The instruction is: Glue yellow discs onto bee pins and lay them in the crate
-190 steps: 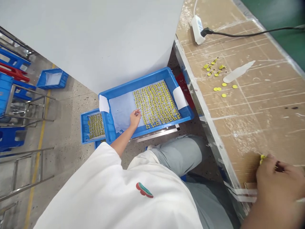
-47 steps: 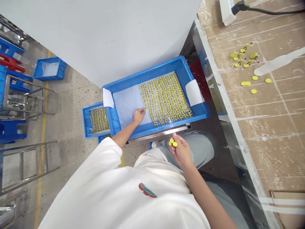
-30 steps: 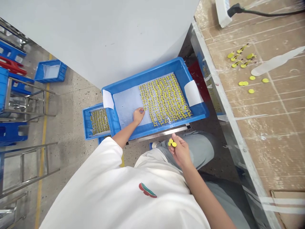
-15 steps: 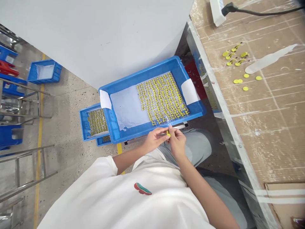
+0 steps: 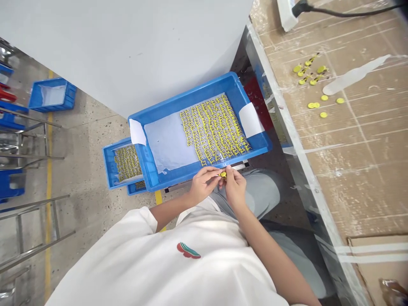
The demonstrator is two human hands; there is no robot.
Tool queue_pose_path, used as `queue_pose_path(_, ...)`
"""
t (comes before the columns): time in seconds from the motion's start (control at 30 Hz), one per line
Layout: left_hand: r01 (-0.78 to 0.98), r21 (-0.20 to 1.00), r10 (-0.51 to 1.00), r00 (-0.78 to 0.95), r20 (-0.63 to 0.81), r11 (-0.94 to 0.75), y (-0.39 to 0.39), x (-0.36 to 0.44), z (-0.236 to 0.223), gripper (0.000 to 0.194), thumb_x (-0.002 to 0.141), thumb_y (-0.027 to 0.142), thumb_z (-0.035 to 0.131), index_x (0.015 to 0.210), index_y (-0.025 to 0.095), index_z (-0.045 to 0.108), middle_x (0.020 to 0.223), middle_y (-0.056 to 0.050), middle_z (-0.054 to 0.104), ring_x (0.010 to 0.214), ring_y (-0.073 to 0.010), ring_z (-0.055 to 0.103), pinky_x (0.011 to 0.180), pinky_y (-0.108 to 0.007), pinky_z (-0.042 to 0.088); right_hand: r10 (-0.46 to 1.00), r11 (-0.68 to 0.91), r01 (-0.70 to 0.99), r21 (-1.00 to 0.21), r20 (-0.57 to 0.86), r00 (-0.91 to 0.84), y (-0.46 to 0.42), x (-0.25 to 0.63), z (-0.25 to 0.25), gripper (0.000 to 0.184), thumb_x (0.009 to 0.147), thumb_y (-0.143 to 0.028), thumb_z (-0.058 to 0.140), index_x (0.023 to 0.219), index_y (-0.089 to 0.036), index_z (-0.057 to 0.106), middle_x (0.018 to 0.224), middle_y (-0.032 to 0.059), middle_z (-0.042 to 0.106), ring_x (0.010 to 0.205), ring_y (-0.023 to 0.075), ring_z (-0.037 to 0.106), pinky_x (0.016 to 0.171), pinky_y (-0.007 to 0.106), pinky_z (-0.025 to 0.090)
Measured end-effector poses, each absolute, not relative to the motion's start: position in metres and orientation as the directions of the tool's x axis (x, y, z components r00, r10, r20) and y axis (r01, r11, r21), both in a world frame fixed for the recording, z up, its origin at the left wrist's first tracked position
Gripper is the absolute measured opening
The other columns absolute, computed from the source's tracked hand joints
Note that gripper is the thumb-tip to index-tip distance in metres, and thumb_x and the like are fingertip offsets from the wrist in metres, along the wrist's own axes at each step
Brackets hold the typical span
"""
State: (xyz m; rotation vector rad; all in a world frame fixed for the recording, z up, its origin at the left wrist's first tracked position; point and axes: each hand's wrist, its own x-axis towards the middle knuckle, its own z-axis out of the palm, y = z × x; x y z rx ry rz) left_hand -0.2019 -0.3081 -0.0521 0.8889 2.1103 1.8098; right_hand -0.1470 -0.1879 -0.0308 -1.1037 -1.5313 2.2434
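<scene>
My left hand (image 5: 203, 184) and my right hand (image 5: 235, 188) meet above my knee, just in front of the blue tray (image 5: 149, 170). Both pinch small yellow pieces (image 5: 222, 174) between their fingertips. The tray is lined with a pale sheet (image 5: 168, 142). Rows of yellow parts (image 5: 213, 129) cover its right half, and the left half of the sheet is bare.
A second blue tray (image 5: 110, 168) with yellow parts sits lower at the left. A cardboard-covered bench (image 5: 357, 144) runs along the right, with loose yellow discs (image 5: 314, 105), a white strip and a power strip (image 5: 285, 12). Metal racks and blue bins (image 5: 52, 93) stand at the left.
My left hand has left the tray's sheet and come back to meet my right hand at the tray's front edge. Both now pinch the yellow pieces that my right hand held.
</scene>
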Motion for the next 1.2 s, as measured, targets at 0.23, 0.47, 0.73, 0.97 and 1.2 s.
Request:
queue_pose_path(0.23,0.34,0.938,0.61,-0.758,0.23,0.068,-0.305,-0.205,-0.046,0.036,0.093,0.029,0.065,0.129,0.027,0.067,0.123,-0.01,0.065,0.112,-0.0195,0.066,0.096,-0.036,0.058,0.579,-0.397,0.293,-0.87,-0.485,-0.655,-0.189,-0.149,-0.029,0.048,0.081,-0.065,0.07,0.066,-0.021,0.058,0.05,-0.0051,0.051,0.043,0.0104,0.045,0.041,0.025,0.037)
queue_pose_path(0.47,0.422,0.905,0.627,-0.718,0.302,0.048,-0.304,-0.214,-0.043,0.025,0.09,0.027,0.07,0.115,0.022,0.072,0.114,-0.011,0.067,0.108,-0.0194,0.067,0.096,-0.038,0.056,0.464,-0.533,0.307,-0.788,-0.576,-0.673,-0.186,-0.149,-0.028,0.046,0.078,-0.064,0.074,0.067,-0.022,0.059,0.048,-0.0054,0.051,0.042,0.0088,0.043,0.04,0.023,0.034)
queue_pose_path(0.73,0.284,0.958,0.664,-0.711,0.231,-0.029,-0.307,-0.223,-0.042,0.025,0.086,0.026,0.075,0.111,0.022,0.073,0.108,-0.01,0.072,0.103,-0.0185,0.068,0.093,-0.035,0.055,0.168,-0.777,0.294,-0.557,-0.632,-0.756,-0.171,-0.145,-0.025,0.044,0.074,-0.063,0.074,0.079,-0.019,0.067,0.055,-0.002,0.058,0.044,0.0106,0.052,0.039,0.022,0.045)
queue_pose_path(0.97,-0.061,0.997,0.55,-0.835,-0.025,-0.046,-0.304,-0.216,-0.05,0.023,0.081,0.033,0.079,0.101,0.023,0.076,0.103,-0.009,0.073,0.098,-0.0191,0.069,0.084,-0.033,0.057,0.105,-0.8,0.297,-0.521,-0.61,-0.786,-0.167,-0.143,-0.023,0.034,0.067,-0.045,0.082,0.083,-0.017,0.072,0.069,0.001,0.069,0.055,0.012,0.064,0.049,0.022,0.057)
queue_pose_path(1.2,-0.155,0.986,0.464,-0.879,-0.112,-0.055,-0.303,-0.209,-0.058,0.025,0.081,0.035,0.08,0.102,0.022,0.076,0.104,-0.007,0.075,0.095,-0.0172,0.07,0.085,-0.032,0.058,0.143,-0.779,0.316,-0.541,-0.644,-0.752,-0.171,-0.142,-0.025,0.035,0.057,-0.031,0.095,0.083,-0.018,0.075,0.078,0.0005,0.074,0.06,0.0097,0.068,0.056,0.017,0.059)
